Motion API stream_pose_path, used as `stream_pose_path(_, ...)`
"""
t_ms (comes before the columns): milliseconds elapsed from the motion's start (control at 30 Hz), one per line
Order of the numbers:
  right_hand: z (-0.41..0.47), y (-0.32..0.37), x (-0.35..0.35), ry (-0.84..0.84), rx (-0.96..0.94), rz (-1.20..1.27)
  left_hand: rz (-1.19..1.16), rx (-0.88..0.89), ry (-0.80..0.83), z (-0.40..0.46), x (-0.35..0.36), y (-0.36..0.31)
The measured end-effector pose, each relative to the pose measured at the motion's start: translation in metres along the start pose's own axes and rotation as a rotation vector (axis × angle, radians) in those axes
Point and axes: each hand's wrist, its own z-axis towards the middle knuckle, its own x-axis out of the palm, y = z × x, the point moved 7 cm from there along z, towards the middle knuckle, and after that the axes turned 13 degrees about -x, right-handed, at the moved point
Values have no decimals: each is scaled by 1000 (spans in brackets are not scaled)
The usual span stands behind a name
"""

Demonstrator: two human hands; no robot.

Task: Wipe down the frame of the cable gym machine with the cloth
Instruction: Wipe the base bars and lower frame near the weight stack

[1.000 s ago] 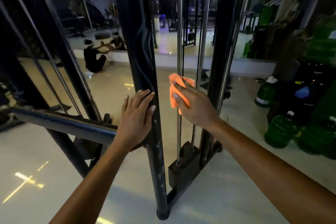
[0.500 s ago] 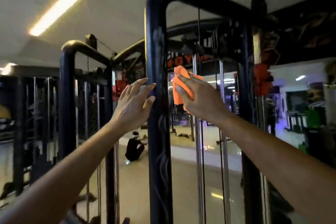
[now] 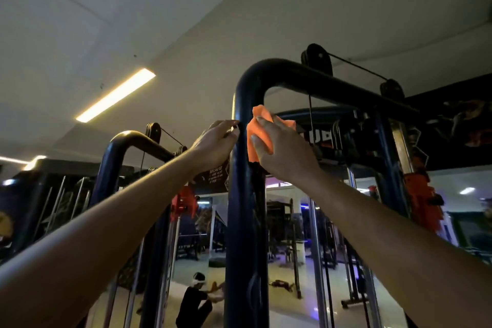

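The foot of the dark blue tubular steel upright [image 3: 246, 221] of the cable machine frame is cut off at the lower edge. The far side of this upright is hidden, so the left fingertips cannot be made out where they are curled behind it. Much of the crumpled orange cloth [image 3: 259, 130] is covered by the right hand [image 3: 282, 152]; only its top corner and left edge are seen. The background behind the upright is dim and blurred; a white sign text to its left is unreadable.

The cloth is pressed against the right side of the upright, just below the bend into the top crossbar [image 3: 332, 85]. The cloth is pinched between the right thumb and the extended right fingers [image 3: 269, 125], which are laid over it, fairly flat. The left hand [image 3: 215, 145] is set on the left side of the upright at the same height, fingers curled narrow around the tube, nothing else held.

A black pulley wheel [image 3: 318, 60] with cable is mounted above the crossbar, right of the upright. A second arched frame [image 3: 127, 141] stands left of the upright. A lit ceiling strip lamp [image 3: 115, 94] is seen up and left of the upright.

No containers are in view.
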Motion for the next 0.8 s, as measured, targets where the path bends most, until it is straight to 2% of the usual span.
stream_pose_path(167,16,3,58,-40,46,51,-171,-25,18,41,-2,-2)
stream_pose_path(267,28,-3,80,-99,65,-3,-239,-3,62,58,-8,-8)
stream_pose_path(467,100,-33,59,-159,93,143,-449,-28,126,83,-22,-14)
stream_pose_path(533,88,-25,63,-192,84,234,-525,-47,143,85,-18,-12)
stream_pose_path(600,57,-13,73,-221,50,211,-581,-54,152,82,-14,-11)
stream_pose_path(700,48,-19,78,-211,50,225,-581,-82,175,83,-10,-12)
stream_pose_path(800,98,-45,62,-214,126,389,-573,-124,183,91,-15,-12)
